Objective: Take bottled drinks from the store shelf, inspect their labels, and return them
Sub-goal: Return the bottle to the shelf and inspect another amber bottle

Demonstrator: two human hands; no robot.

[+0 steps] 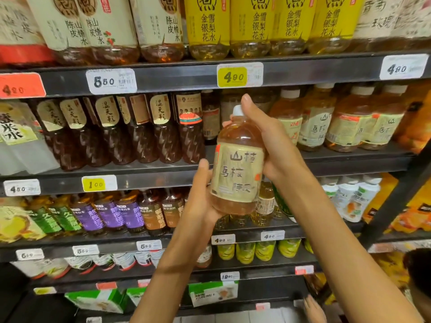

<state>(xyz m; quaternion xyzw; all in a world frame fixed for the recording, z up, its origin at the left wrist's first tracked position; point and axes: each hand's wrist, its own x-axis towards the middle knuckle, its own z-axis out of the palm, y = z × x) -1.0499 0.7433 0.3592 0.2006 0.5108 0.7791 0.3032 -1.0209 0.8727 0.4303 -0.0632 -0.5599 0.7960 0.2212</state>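
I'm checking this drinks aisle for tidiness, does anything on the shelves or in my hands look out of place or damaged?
Nothing looks spilled or damaged. The bottle held by the left hand and right hand is intact, cap on. One oddity: the dark bottles on the second shelf lean left instead of standing upright.

The scene is lit evenly and warmly from above; no hard shadows are cast. The lowest shelves and floor at lower left are left dim. Small specular highlights are seen on the held bottle (pixel 236 159) shoulder and on the bases of the yellow-labelled bottles (pixel 249 26). Slight softness is noted overall, with price tags (pixel 111 80) smeared and partly illegible. Strong barrel distortion is observed: shelf edges (pixel 182 76) are bowed and tilted, and blur is increased at the right margin.
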